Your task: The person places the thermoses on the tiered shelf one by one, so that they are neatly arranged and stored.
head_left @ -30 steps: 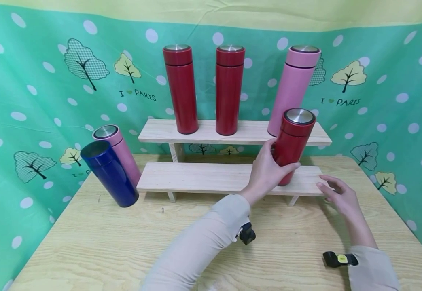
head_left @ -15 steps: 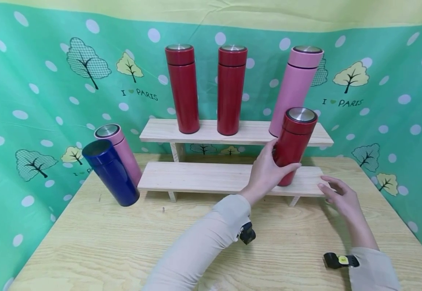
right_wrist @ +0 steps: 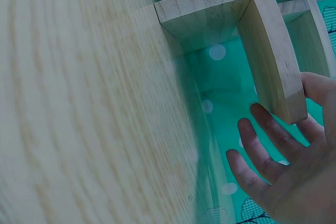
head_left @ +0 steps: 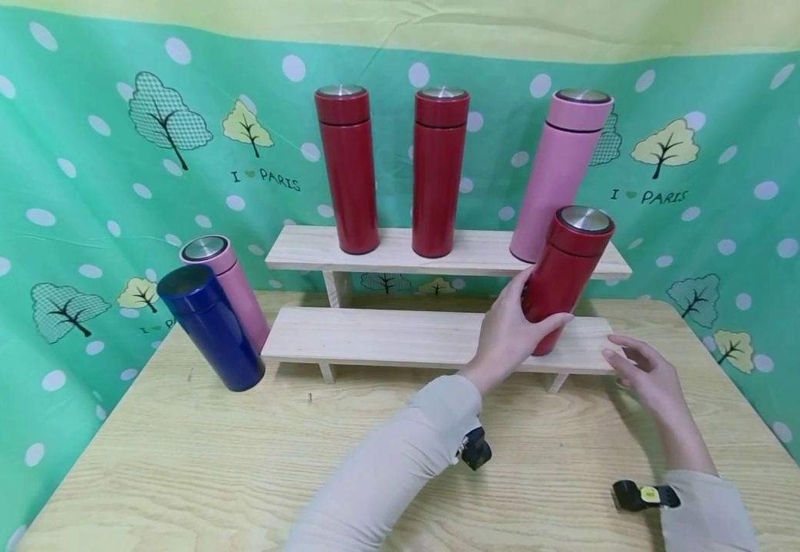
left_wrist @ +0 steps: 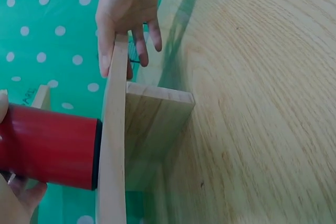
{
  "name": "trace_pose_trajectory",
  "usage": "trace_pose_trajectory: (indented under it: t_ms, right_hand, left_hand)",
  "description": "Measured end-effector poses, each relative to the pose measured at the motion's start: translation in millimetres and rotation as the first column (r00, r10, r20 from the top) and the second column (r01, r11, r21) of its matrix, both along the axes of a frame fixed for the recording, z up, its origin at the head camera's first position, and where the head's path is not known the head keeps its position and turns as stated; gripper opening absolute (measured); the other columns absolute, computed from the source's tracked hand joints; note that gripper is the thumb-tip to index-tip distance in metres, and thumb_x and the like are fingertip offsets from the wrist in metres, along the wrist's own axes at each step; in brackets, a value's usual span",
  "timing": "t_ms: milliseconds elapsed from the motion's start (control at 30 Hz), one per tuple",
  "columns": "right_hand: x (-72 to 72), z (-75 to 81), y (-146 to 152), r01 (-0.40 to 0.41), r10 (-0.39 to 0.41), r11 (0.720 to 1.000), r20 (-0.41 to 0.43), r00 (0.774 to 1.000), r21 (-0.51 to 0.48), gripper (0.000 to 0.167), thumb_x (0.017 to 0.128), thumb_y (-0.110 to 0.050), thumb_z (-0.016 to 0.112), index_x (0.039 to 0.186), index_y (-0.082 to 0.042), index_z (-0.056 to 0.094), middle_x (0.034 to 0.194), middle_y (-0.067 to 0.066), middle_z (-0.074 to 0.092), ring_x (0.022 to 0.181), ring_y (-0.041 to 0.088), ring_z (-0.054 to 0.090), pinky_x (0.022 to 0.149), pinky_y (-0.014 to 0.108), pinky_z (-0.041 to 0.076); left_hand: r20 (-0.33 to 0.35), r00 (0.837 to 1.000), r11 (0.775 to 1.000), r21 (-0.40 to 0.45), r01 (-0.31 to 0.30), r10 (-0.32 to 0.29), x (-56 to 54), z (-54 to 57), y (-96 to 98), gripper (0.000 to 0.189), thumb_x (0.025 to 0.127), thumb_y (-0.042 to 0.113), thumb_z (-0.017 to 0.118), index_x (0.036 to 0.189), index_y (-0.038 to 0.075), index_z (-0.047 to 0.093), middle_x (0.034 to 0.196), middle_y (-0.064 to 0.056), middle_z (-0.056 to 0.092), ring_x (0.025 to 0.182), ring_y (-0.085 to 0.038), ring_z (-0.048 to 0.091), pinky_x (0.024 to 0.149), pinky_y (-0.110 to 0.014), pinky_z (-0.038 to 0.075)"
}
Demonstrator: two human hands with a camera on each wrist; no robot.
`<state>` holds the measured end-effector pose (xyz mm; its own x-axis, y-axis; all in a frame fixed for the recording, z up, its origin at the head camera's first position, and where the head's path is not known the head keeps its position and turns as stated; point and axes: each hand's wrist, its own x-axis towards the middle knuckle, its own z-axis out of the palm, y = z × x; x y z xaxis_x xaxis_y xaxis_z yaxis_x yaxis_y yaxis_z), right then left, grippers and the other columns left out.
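Left hand (head_left: 508, 330) is wrapped round the front red bottle (head_left: 572, 261), base right at the lower shelf (head_left: 372, 334), toward 3 o'clock. Right hand (head_left: 651, 377) kinda pinches that shelf's 3 o'clock end, other fingers loosely spread.

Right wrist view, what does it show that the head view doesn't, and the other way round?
Only the right wrist view shows the lower shelf's underside. Only the head view shows the left hand, blue bottle and silver lids. Both show the right hand, the table, the curtain and the gripped red bottle, cut off in the wrist view.
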<state>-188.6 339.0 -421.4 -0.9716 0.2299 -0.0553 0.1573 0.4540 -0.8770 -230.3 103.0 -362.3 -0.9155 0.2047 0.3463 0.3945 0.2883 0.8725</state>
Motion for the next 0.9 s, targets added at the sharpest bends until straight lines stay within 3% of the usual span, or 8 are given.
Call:
trace_pose_trajectory:
  t_ms: [200,433,633,767,900]
  right_hand:
    - [-0.5,-0.1,-0.8,-0.006,0.006,1.0,-0.005,1.0,-0.001,0.07,0.096,-0.051,0.059,0.149,-0.008,0.043,0.156,0.028,0.026,0.138,0.048,0.031,0.071,0.011,0.046]
    - [-0.3,-0.7,-0.4,-0.009,0.009,1.0,-0.016,1.0,-0.006,0.068,0.096,-0.05,0.059,0.148,-0.009,0.044,0.155,0.028,0.027,0.137,0.048,0.032,0.072,0.01,0.046]
    - [0.0,-1.2,0.1,-0.011,0.011,1.0,-0.015,1.0,-0.01,0.067,0.096,-0.05,0.059,0.148,-0.01,0.045,0.156,0.029,0.026,0.137,0.048,0.031,0.071,0.01,0.046]
    - [0.5,-1.7,0.4,-0.012,0.011,1.0,-0.013,1.0,-0.013,0.066,0.096,-0.05,0.059,0.148,-0.011,0.046,0.156,0.029,0.026,0.137,0.048,0.03,0.071,0.01,0.046]
    - [1.1,-1.9,0.5,-0.014,0.014,1.0,-0.021,1.0,-0.007,0.064,0.097,-0.049,0.059,0.147,-0.012,0.047,0.155,0.029,0.027,0.137,0.047,0.032,0.072,0.011,0.047]
  left_hand:
    - [0.011,1.0,1.0,-0.014,0.0,0.0,1.7,0.6,-0.9,0.079,0.086,0.042,0.077,0.152,0.034,0.033,0.136,0.011,0.051,0.117,-0.005,0.051,0.093,-0.029,0.049]
    - [0.059,0.998,0.998,-0.061,0.031,-0.027,6.9,11.3,-11.3,0.078,0.09,0.037,0.074,0.155,0.029,0.032,0.141,0.008,0.05,0.123,-0.011,0.051,0.095,-0.031,0.048]
    - [0.099,0.994,0.999,0.018,0.04,-0.041,15.9,18.1,-25.7,0.07,0.091,0.031,0.074,0.152,0.027,0.039,0.145,0.006,0.046,0.127,-0.016,0.049,0.087,-0.027,0.052]
    - [0.085,0.995,0.997,0.056,0.049,-0.053,25.5,21.0,-35.2,0.064,0.092,0.031,0.072,0.149,0.03,0.042,0.144,0.008,0.047,0.128,-0.017,0.048,0.088,-0.029,0.052]
    - [0.039,0.998,0.998,0.026,0.049,-0.05,36.1,22.4,-45.2,0.06,0.094,0.032,0.07,0.148,0.028,0.044,0.143,0.008,0.049,0.127,-0.013,0.049,0.093,-0.032,0.049]
